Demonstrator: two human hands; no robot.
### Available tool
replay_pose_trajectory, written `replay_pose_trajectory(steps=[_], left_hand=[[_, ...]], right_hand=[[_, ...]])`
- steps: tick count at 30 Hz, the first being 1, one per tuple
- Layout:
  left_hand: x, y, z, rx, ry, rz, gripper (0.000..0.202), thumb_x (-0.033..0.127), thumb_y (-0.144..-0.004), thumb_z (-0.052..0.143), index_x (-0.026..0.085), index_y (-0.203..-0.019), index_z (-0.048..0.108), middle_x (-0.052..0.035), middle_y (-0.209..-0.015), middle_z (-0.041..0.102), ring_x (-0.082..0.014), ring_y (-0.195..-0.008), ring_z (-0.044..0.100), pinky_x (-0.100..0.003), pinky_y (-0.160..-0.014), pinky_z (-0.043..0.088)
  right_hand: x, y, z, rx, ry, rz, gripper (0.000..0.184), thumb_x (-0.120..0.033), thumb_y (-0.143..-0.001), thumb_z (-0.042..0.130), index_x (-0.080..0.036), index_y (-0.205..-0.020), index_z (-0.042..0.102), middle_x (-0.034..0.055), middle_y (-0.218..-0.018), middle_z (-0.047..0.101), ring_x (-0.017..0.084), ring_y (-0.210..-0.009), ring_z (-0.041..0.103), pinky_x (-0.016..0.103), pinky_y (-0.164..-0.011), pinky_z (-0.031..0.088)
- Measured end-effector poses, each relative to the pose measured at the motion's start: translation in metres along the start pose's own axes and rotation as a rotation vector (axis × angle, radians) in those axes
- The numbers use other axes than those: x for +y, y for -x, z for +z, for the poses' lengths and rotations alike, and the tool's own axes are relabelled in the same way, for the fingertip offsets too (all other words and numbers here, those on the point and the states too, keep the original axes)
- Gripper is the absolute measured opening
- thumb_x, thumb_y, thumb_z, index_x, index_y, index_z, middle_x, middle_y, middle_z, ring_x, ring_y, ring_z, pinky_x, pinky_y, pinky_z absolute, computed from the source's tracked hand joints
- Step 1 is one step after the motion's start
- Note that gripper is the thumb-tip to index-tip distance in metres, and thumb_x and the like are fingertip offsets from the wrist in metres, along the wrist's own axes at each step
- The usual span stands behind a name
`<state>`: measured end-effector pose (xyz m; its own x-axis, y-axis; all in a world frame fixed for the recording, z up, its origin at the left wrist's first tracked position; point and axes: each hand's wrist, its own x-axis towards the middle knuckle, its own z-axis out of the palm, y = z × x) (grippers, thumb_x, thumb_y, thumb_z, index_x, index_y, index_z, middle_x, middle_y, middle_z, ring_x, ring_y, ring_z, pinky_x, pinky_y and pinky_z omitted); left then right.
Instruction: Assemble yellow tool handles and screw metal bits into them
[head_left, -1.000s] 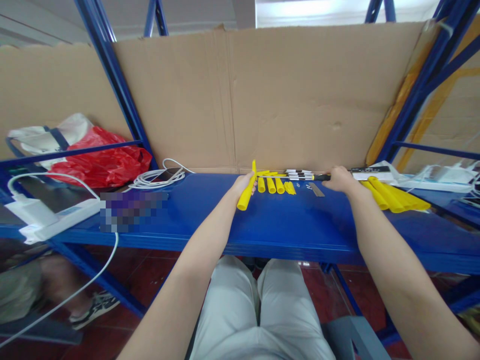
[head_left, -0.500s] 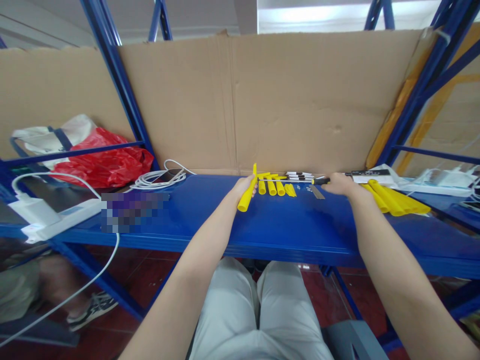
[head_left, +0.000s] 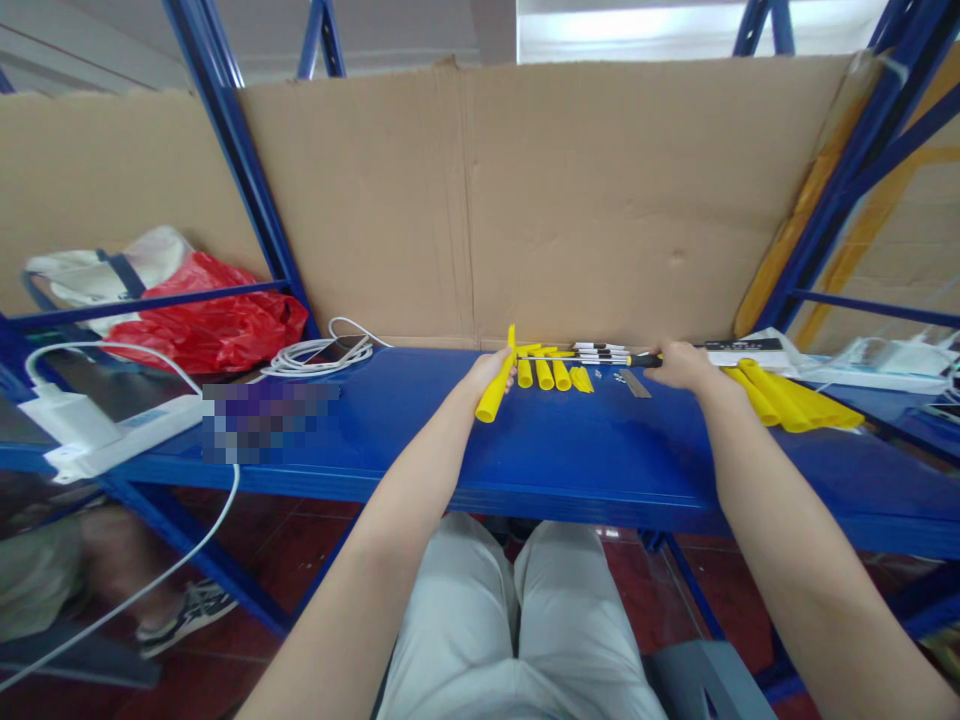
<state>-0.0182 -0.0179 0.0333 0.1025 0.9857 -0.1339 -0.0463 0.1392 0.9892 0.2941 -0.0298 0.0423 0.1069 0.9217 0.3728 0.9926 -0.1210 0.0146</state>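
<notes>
My left hand (head_left: 491, 372) is closed around a yellow plastic handle (head_left: 491, 400), whose round hollow end points down toward me. From the right, my right hand (head_left: 675, 366) grips the black-and-yellow handle of a screwdriver (head_left: 641, 361). The screwdriver's long thin shaft runs left, its tip at the yellow handle in my left hand. Behind and between the hands lie several similar yellow handles (head_left: 544, 374) and small yellow pieces (head_left: 581, 379). A flat grey metal blade (head_left: 636, 384) and tiny screws (head_left: 619, 378) rest near my right hand.
Black-and-white packets (head_left: 600, 350) lie along the cardboard wall (head_left: 600, 200). More yellow handles (head_left: 795, 398) sit at right on the blue shelf (head_left: 570, 450). A coiled white cable (head_left: 319, 357), a power strip (head_left: 142, 435) and a red bag (head_left: 225, 315) are left. Another person's leg (head_left: 112, 560) shows lower left.
Both hands keep nearly the same places. The screwdriver's handle has turned slightly in my right hand; its yellow part shows less than before.
</notes>
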Motion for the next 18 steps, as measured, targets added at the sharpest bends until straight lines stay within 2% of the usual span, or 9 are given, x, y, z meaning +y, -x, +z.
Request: replay_pose_trajectory(steps=[2,4,8,13,18], left_hand=[[-0.0002,-0.0007,-0.0005,0.005,-0.001,0.003,0.027,0.03,-0.104,0.039,0.013,-0.096,0.06,0.0052,-0.048,0.046,-0.0093,-0.033,0.041,-0.02,-0.036,0.03],[-0.0003,-0.0011,-0.0006,-0.003,-0.002,0.006,0.027,0.029,-0.104,0.039,0.014,-0.095,0.059,0.0053,-0.048,0.045,-0.0093,-0.033,0.04,-0.02,-0.036,0.03],[-0.0002,-0.0011,0.0,-0.011,-0.005,0.014,0.028,0.028,-0.105,0.038,0.015,-0.09,0.057,0.0057,-0.047,0.045,-0.0085,-0.032,0.039,-0.02,-0.035,0.028],[-0.0015,-0.0027,-0.0014,-0.015,0.01,0.022,0.029,0.029,-0.105,0.039,0.016,-0.085,0.056,0.0054,-0.048,0.046,-0.0079,-0.032,0.039,-0.02,-0.034,0.028],[-0.0032,-0.0053,-0.003,-0.004,0.02,0.033,0.028,0.029,-0.104,0.041,0.015,-0.085,0.057,0.0049,-0.049,0.047,-0.0086,-0.032,0.041,-0.02,-0.035,0.03]], right_hand=[[0.0009,-0.0007,0.0007,0.008,0.0,-0.045,0.035,-0.029,-0.079,0.061,-0.025,-0.109,0.077,0.0112,-0.099,0.076,0.033,-0.102,0.068,0.038,-0.082,0.051],[0.0023,-0.001,0.0018,0.041,0.023,-0.075,0.034,-0.029,-0.079,0.06,-0.024,-0.107,0.078,0.013,-0.105,0.075,0.033,-0.106,0.066,0.039,-0.084,0.051],[0.0039,-0.0009,0.0025,0.093,0.054,-0.049,0.034,-0.035,-0.079,0.061,-0.019,-0.106,0.075,0.0166,-0.109,0.072,0.035,-0.107,0.064,0.044,-0.088,0.047],[0.0027,-0.0009,0.0016,0.06,0.02,0.027,0.041,-0.043,-0.077,0.067,-0.018,-0.109,0.068,0.0154,-0.097,0.074,0.034,-0.095,0.068,0.045,-0.086,0.045],[0.0026,-0.0016,0.0021,0.015,-0.027,0.016,0.041,-0.035,-0.077,0.064,-0.021,-0.115,0.071,0.013,-0.101,0.075,0.034,-0.1,0.068,0.043,-0.086,0.048]])
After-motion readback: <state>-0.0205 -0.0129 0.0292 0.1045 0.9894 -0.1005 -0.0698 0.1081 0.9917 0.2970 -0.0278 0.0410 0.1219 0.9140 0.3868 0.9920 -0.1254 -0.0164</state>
